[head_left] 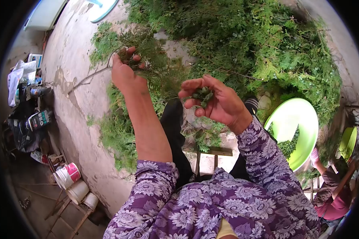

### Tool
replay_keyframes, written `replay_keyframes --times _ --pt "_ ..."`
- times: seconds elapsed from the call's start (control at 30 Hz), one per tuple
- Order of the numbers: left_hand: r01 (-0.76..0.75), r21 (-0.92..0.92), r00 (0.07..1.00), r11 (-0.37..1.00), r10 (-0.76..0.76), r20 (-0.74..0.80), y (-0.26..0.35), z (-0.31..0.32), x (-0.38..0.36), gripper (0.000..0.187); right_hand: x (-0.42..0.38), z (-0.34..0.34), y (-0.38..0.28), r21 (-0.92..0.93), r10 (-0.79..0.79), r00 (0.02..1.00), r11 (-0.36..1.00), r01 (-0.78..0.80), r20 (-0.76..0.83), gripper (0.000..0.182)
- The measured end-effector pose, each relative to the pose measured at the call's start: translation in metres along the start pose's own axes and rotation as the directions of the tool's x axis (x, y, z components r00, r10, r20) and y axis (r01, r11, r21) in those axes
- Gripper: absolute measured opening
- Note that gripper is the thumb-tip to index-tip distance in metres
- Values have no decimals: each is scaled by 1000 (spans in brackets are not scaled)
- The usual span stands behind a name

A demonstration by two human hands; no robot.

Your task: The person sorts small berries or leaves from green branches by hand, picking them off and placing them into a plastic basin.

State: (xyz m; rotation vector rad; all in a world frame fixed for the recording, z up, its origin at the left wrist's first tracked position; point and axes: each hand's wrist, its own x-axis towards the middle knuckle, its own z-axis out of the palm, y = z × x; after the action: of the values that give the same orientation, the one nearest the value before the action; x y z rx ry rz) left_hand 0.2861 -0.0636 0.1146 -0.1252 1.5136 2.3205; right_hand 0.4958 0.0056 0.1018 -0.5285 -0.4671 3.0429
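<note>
- The leafy branch hangs above the floor, its bare stem jutting out past the left grip, whose fingers are curled closed around it.
- The right grip is bent in around a few small green cones, cupping them near the fingertips, apart from the left.
- The branch looks light and springy, with limp, feathery ends; its woody stem seems the firmest place to take hold.
- The cones look light, firm and knobbly, unlikely to slip but easy to spill, so a loose cupped hold suits them.
- More cut greenery lies heaped on the floor ahead; a lime-green basin beside the person's right arm holds small green pieces.
</note>
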Motion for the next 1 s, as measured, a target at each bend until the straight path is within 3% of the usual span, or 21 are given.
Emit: replay_keyframes --times 0.17,0.27,0.33,0.47,0.53,0.63,0.83,1.0 --pt "-4 171 1000 985 7 -18 1 11 -11 26 1 5 -5 -17 -43 999 999 43 11 64" --pt "-24 278 998 960 5 69 -2 15 -15 23 2 4 -7 52 -94 996 994 95 -6 72" --pt "-48 439 967 897 -69 246 -8 18 -19 18 3 1 -11 18 -152 986 988 154 -66 74" --pt "-35 627 872 778 -283 400 -18 29 -37 18 6 -4 -20 49 -237 959 968 247 -155 68" --pt "-35 611 837 791 -311 451 -25 32 -43 19 10 -12 -23 64 -326 912 934 352 -249 61" --pt "-39 597 815 801 -320 483 -22 34 -45 20 9 -10 -32 91 -344 892 919 384 -293 47" --pt "19 426 882 904 -216 419 -9 25 -32 22 2 -20 -47 68 -389 879 904 422 -277 21" --pt "63 370 879 927 -227 420 -6 22 -29 23 -2 -27 -59 14 -458 856 880 475 -240 20"
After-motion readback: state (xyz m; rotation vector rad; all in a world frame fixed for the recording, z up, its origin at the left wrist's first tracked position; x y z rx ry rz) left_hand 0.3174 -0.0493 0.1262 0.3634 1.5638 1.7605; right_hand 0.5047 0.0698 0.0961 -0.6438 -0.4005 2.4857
